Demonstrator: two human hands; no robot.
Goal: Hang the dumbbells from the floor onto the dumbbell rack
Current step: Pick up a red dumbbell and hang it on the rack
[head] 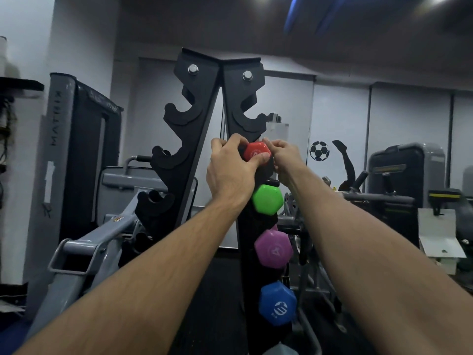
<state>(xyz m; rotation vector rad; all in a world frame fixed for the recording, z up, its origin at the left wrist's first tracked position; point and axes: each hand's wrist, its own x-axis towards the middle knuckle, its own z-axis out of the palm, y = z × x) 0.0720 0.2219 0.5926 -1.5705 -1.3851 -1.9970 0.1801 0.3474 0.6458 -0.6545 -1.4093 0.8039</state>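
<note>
Your left hand's fingers (261,158) curl around the near end of the red dumbbell (256,150), the thumb pressed under its hexagonal face. Your right hand (282,156) pinches the same dumbbell from the right side, fingers bent against its edge. Your left hand (231,172) covers the left part of the weight, so only the glossy red hex head with a faint round logo shows. You hold it against the right upright of the black dumbbell rack (197,103), at the cradle just above the green dumbbell (268,199); whether it already sits in the cradle is hidden by your hands. Below the green one hang a purple dumbbell (273,249) and a blue dumbbell (277,303), each end-on in its own cradle. The hooks on the left upright hold nothing. Grey gym machines (84,149) stand behind the rack.
</note>
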